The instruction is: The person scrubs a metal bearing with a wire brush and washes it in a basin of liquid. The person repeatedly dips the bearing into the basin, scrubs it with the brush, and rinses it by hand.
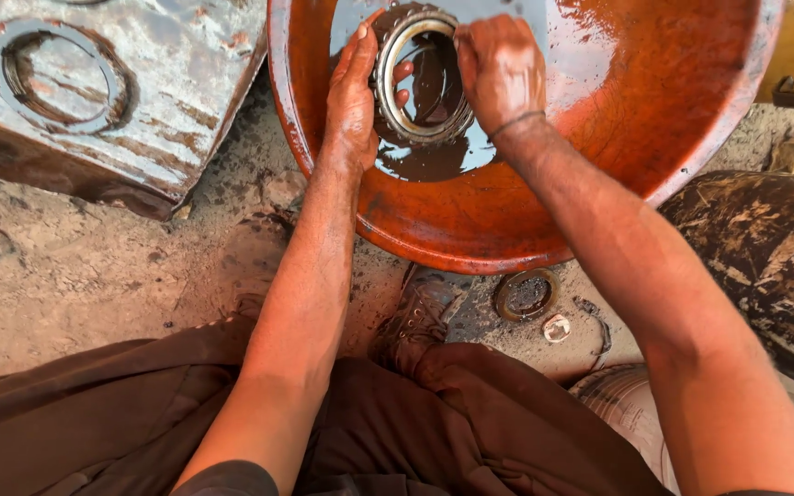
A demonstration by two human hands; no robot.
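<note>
Both your hands are in the big round orange metal basin (654, 138), right over the pool of dark oily liquid (434, 161) at its bottom. Your left hand (353, 96) cups the outer left edge of the large grimy steel bearing ring with rollers around its rim (420, 78), palm against the side, fingertips showing through the opening. Your right hand (500, 66) is closed over the ring's upper right edge, knuckles up, a thin band at the wrist. So the bearing ring is gripped from both sides, held tilted on edge just above the liquid; whether its lower rim touches the liquid I can't tell.

Below the basin, on the sandy, oil-stained ground (66, 285), a smaller flat rusty metal ring (527, 294) lies just beside a small pale scrap (556, 328). At upper left sits a worn grey metal block with a circular groove in its face (121, 92). On the right, a dark mottled rounded object (765, 239). Your brown trousers (121, 422) fill the lower frame, a dusty shoe (413, 321) under the basin's edge.
</note>
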